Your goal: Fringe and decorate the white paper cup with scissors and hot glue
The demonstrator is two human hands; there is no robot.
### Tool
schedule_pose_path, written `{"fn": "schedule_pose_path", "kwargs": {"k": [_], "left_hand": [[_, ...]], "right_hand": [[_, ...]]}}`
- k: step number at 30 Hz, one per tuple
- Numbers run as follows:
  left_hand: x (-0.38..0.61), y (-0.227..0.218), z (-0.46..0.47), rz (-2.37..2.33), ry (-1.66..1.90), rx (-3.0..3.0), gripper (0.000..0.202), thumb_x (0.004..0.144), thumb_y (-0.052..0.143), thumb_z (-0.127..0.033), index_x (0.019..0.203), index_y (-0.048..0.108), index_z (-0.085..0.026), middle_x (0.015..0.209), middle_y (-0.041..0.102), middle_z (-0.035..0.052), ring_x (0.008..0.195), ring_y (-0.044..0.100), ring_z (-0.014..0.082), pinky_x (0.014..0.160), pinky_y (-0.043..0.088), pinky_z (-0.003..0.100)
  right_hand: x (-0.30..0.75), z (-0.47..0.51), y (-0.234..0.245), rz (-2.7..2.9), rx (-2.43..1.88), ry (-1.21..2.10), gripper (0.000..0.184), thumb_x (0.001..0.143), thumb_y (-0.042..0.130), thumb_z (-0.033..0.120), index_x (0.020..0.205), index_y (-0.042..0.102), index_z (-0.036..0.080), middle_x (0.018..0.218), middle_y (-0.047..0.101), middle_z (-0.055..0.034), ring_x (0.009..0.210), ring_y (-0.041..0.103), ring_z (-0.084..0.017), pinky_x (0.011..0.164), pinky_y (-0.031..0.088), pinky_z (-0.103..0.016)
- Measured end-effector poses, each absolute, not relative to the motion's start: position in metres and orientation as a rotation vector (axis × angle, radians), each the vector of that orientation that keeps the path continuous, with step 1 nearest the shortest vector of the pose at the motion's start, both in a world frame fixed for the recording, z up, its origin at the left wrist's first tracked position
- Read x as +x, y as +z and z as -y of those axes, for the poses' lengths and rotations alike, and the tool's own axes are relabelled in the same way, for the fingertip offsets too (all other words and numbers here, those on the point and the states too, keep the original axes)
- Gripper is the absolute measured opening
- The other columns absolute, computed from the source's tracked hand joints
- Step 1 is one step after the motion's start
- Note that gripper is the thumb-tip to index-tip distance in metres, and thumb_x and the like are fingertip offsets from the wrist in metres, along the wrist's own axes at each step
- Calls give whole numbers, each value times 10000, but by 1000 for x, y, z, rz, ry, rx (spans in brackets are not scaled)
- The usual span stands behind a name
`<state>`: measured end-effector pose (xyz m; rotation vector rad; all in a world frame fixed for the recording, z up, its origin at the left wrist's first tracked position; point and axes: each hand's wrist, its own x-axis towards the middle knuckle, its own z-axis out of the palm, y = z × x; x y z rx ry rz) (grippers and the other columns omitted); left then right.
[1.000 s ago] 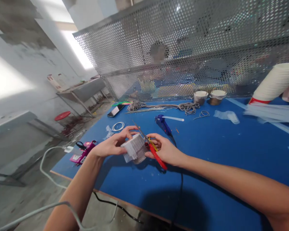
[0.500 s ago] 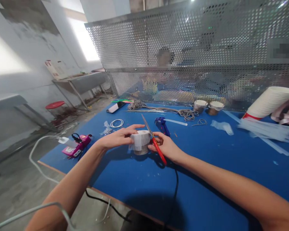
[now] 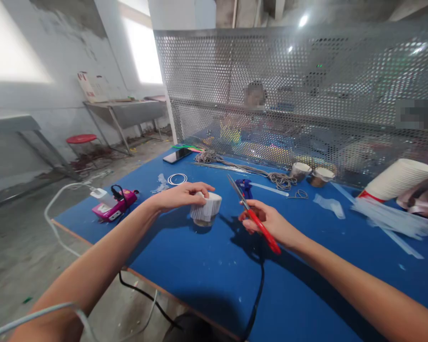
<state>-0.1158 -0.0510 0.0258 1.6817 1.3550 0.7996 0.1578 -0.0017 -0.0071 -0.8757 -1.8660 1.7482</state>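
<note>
My left hand [image 3: 180, 194] is closed over a white paper cup [image 3: 206, 209] with a fringed, cut wall, holding it just above the blue table [image 3: 207, 266]. My right hand [image 3: 267, 222] grips red-handled scissors [image 3: 254, 219], blades pointing up and away, a little to the right of the cup and apart from it. A blue glue gun [image 3: 245, 186] lies just behind the scissors, its black cable running toward the table's near edge.
A pink device [image 3: 113, 209] with a white charger sits at the left edge. A phone [image 3: 176, 155], a white ring [image 3: 175, 179], grey cord [image 3: 271, 176], two small cups [image 3: 308, 172], stacked paper cups [image 3: 395, 179] and clear plastic strips [image 3: 388, 218] lie further back. A perforated metal screen [image 3: 288, 95] stands behind, a person beyond it.
My right hand drew the scissors away from the cup to the right. My left hand kept the cup and turned it more upright. The view lifted.
</note>
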Motion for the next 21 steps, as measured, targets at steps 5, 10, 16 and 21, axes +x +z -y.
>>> {"fn": "schedule_pose_path", "kwargs": {"k": [5,10,16,21], "left_hand": [[-125,20,46,-1287,876,1618,141,686,683,-342,727,720,-212,1186,678,72,989,609,257,743,452,281],[-119,23,43,-1182,864,1594,138,672,706,-341,712,735,-212,1138,690,73,913,621,243,716,466,288],[-109,29,45,-1145,843,1649,112,673,710,-317,703,739,-213,1116,701,67,916,626,233,732,475,280],[-106,27,43,-1125,848,1706,108,657,726,-299,725,749,-218,1089,719,50,930,636,237,741,486,272]], "right_hand": [[197,-2,6,2373,-679,1867,571,773,656,599,1126,569,159,795,593,-11,562,454,-84,514,398,-223],[201,-5,11,2558,-697,1842,587,771,610,670,1027,588,142,703,512,22,544,374,-77,480,309,-209],[191,-14,9,2698,-651,1749,586,777,602,669,1029,588,140,690,456,38,583,370,-92,521,322,-223],[185,-18,8,2746,-610,1713,593,783,575,692,1020,577,149,708,459,33,594,385,-98,526,338,-226]]}}
